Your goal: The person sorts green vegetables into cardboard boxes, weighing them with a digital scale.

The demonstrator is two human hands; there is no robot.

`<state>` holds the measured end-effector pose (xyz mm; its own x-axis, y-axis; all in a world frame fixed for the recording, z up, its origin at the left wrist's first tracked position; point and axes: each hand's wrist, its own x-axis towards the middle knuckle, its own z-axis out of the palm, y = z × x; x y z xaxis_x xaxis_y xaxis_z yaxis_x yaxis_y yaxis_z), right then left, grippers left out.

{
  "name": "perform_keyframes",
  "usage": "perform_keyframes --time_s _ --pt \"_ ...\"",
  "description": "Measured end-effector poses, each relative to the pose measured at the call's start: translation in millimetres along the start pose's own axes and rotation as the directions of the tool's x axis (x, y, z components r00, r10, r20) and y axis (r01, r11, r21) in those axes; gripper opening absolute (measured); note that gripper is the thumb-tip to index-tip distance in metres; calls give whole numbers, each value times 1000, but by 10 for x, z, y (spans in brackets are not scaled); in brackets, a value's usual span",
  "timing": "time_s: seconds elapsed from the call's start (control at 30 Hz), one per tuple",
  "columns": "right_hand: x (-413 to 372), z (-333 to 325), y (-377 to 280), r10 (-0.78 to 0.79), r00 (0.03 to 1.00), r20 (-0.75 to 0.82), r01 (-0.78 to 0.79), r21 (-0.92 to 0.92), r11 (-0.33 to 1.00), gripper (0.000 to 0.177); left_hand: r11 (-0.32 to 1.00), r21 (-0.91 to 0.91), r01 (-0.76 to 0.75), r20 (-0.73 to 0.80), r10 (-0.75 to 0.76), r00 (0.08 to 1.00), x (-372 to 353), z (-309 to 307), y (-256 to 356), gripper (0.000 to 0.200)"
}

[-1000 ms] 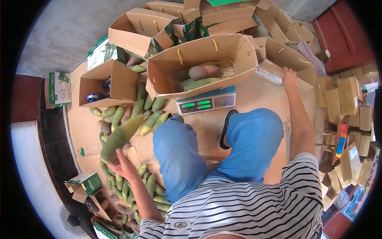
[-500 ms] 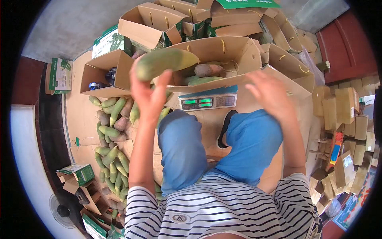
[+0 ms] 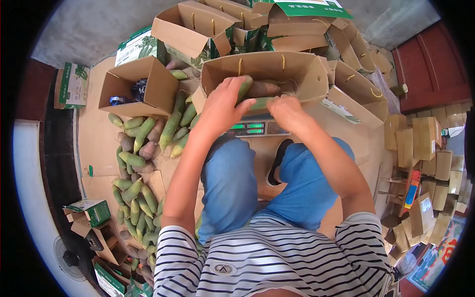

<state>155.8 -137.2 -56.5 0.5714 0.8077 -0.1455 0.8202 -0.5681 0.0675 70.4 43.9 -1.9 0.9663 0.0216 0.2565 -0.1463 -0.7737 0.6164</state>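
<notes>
A cardboard box (image 3: 314,76) with yellow cord handles stands open before my knees. My left hand (image 3: 221,108) reaches over its near left side, with fingers wrapped round a green radish (image 3: 244,88) that mostly hides behind them. Below it in the box lies a second green radish (image 3: 260,103). The fingers of my right hand (image 3: 287,113) are curled at that radish's right end. A brownish-red radish (image 3: 263,89) rests behind both. A digital scale (image 3: 269,128) with lit green displays shows at the box's near side, partly covered by my hands.
Many green and reddish radishes (image 3: 143,198) are heaped on the floor at left. A smaller carton (image 3: 161,84) holding dark and blue items stands beside the box. More open cartons (image 3: 193,24) crowd the back. Stacked brown boxes (image 3: 425,133) line the right, and a fan (image 3: 69,257) stands lower left.
My left hand has lowered the green radish from above the box's left side into it. My right hand has moved left from above my knee to the box's near edge.
</notes>
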Motion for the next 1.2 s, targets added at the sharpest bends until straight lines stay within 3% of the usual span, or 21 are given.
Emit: perform_keyframes --time_s 0.07,0.17,0.27,0.37,0.47,0.57,0.67,0.73,0.87,0.93,0.97,1.1,1.2 --pt "60 27 32 -20 995 -94 18 -32 999 14 987 -146 72 16 -70 997 -192 -145 123 40" --pt "127 46 116 -17 996 -91 20 33 999 12 986 -152 67 8 -67 998 -532 -246 91 35" --pt "160 63 114 -36 999 18 34 72 997 12 914 -354 196 -17 -216 976 -889 -245 -51 30" --pt "178 10 103 -41 999 18 39 55 998 12 838 -440 322 -61 -386 920 -1208 -147 -322 28" --pt "208 40 116 -47 999 22 46 42 998 11 791 -362 494 -31 -540 841 -1554 89 -676 30" --pt "212 20 113 -51 998 33 50 48 998 12 810 -121 574 69 -570 819 -2022 426 -1078 29" --pt "201 -5 111 -62 998 16 61 69 996 11 739 -28 673 160 -661 733 -2426 722 -1213 29" --pt "194 -4 120 -61 998 5 61 68 996 11 706 -188 683 217 -648 730 -2738 971 -1364 30" --pt "222 -23 96 -47 999 23 46 41 998 15 643 -241 727 272 -674 687 -3349 1575 -1782 30" --pt "226 -55 82 -61 997 45 60 31 998 16 736 133 664 328 -665 671 -2912 1059 -1256 28" --pt "231 -59 80 -65 996 57 64 25 998 16 731 142 668 342 -670 659 -2965 1117 -1296 28" --pt "237 42 108 -57 998 14 57 31 998 15 693 -256 674 254 -624 739 -3851 2090 -2059 27" --pt "239 37 103 -51 998 36 49 49 998 10 618 -287 732 297 -669 682 -3850 2089 -1988 27"
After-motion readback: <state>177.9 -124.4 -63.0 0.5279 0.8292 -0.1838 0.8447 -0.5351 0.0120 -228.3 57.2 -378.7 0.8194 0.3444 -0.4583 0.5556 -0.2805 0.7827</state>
